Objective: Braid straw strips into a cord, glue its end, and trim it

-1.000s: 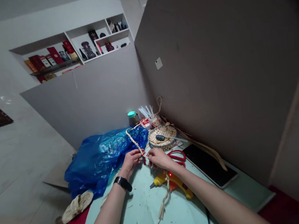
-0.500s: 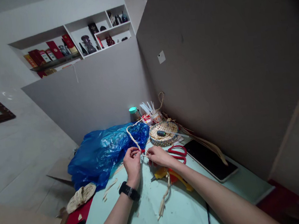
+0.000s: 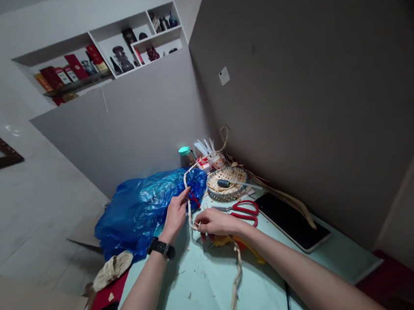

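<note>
A pale braided straw cord [image 3: 189, 211] runs from the back of the table down between my hands. My left hand [image 3: 175, 216], with a black watch on its wrist, has its fingertips closed on the cord near the blue bag. Closer to me, my right hand [image 3: 216, 222] pinches the lower stretch of the same cord. Beside the left fingertips lies a small red item [image 3: 194, 199] whose kind I cannot make out. A loose braided tail [image 3: 236, 275] hangs out from beneath my right wrist. Red-handled scissors [image 3: 245, 209] lie just beyond the right hand.
A yellow tool [image 3: 256, 254] is partly hidden below my right forearm. A blue plastic bag [image 3: 138, 206] fills the back left. Behind the scissors stands a woven basket [image 3: 229, 192] with a thread spool [image 3: 224, 184]. A dark tablet [image 3: 291, 220] lies at right, near the grey partition [image 3: 296, 91].
My left hand has moved up and away from my right along the cord. My right hand has come slightly nearer. The scissor blades show now, and the braided tail has shifted downward.
</note>
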Available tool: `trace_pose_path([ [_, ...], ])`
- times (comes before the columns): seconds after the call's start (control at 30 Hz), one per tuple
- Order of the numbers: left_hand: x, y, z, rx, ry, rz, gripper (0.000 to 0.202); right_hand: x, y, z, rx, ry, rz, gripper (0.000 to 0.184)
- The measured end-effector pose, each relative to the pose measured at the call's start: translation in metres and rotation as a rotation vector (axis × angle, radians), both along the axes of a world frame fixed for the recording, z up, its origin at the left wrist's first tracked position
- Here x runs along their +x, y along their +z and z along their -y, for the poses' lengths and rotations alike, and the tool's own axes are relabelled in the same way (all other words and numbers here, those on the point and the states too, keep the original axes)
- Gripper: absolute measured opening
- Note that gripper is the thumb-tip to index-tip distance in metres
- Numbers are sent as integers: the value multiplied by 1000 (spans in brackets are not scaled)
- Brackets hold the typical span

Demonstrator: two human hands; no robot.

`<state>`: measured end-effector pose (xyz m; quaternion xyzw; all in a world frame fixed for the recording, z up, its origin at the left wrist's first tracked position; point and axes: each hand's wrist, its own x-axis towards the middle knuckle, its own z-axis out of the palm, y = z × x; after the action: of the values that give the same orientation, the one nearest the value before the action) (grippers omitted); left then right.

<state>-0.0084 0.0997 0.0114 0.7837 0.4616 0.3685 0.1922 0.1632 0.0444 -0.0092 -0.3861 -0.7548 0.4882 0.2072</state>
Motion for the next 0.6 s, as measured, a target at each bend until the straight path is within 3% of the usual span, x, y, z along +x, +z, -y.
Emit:
trace_pose_path([
  [0.33,-2,5,-3,303,79,-333,31,-5,-4,2,10,-13,4,27],
  [0.6,3,-8,-28,286,286,-357,31,-6,-8,-2,12,-61,11,27],
])
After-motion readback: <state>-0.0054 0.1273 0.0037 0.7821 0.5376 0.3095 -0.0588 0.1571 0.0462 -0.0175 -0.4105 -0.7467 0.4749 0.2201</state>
